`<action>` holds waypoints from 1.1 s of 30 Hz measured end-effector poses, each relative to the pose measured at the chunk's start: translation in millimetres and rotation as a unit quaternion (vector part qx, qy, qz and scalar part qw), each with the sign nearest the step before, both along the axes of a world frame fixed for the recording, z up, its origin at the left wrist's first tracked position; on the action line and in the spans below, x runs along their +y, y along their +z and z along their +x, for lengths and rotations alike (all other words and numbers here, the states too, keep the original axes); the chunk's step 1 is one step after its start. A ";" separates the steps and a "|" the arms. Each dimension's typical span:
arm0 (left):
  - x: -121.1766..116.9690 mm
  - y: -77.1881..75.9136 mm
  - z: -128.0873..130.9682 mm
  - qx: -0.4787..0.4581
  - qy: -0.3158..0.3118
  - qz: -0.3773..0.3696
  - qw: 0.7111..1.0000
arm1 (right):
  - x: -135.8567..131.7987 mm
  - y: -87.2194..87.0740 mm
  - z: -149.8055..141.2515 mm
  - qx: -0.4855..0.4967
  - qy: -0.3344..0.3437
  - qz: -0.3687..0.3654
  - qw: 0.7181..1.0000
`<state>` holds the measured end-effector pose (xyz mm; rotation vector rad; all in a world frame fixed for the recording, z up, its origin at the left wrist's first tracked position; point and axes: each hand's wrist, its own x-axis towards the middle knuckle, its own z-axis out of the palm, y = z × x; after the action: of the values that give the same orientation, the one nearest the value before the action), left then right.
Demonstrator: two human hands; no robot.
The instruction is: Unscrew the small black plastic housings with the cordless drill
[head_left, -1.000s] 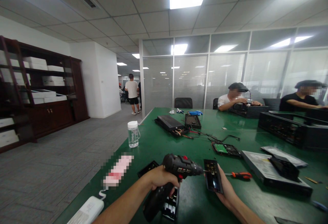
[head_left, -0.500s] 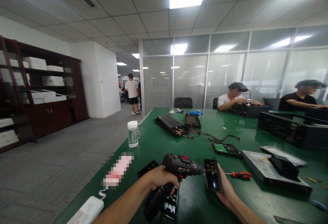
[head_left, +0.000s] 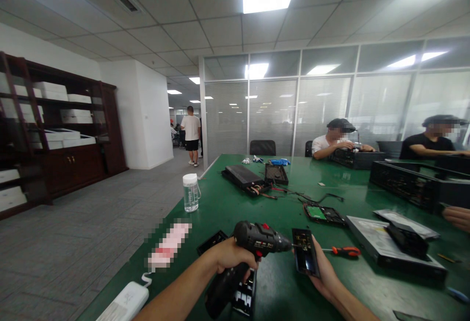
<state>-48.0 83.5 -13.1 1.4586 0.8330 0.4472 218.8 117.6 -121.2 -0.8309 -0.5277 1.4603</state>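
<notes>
A black power drill [head_left: 261, 236] is gripped by its handle in the left hand [head_left: 233, 256], while an open black casing [head_left: 304, 255] is held up in the right hand [head_left: 323, 269], above a green worktop [head_left: 273, 289]. The hands are kept apart; the drill's tip is brought to the casing's left side, though contact cannot be confirmed. The drill is judged heavy and stiff, best taken by the handle; the casing is presumed light, rigid and slick, its exposed inside fragile, and best held by the edges. One black tray [head_left: 244, 296] is partly covered by the drill, and a second black tray [head_left: 213, 241] by the left hand. One screwdriver [head_left: 346, 251] is seen beside the right hand. Farther out, one green circuit board [head_left: 316, 212] and one bottle [head_left: 191, 194] are counted; two seated co-workers [head_left: 332, 147] are pictured at right.
</notes>
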 end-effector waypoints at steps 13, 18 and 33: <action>-3.4 5.4 1.1 0.011 0.005 -0.004 1.000 | 0.0 1.8 -1.7 0.005 -0.008 0.003 1.000; -4.8 7.1 1.6 0.010 0.010 -0.013 1.000 | 0.6 0.7 -0.8 0.003 -0.015 -0.004 1.000; -2.0 0.9 0.6 0.012 0.024 -0.029 0.999 | 2.8 -2.3 -0.3 0.008 -0.010 0.007 1.000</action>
<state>-47.4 81.5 -12.2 1.3949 0.8950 0.4391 218.6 120.3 -123.5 -0.8108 -0.5169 1.4417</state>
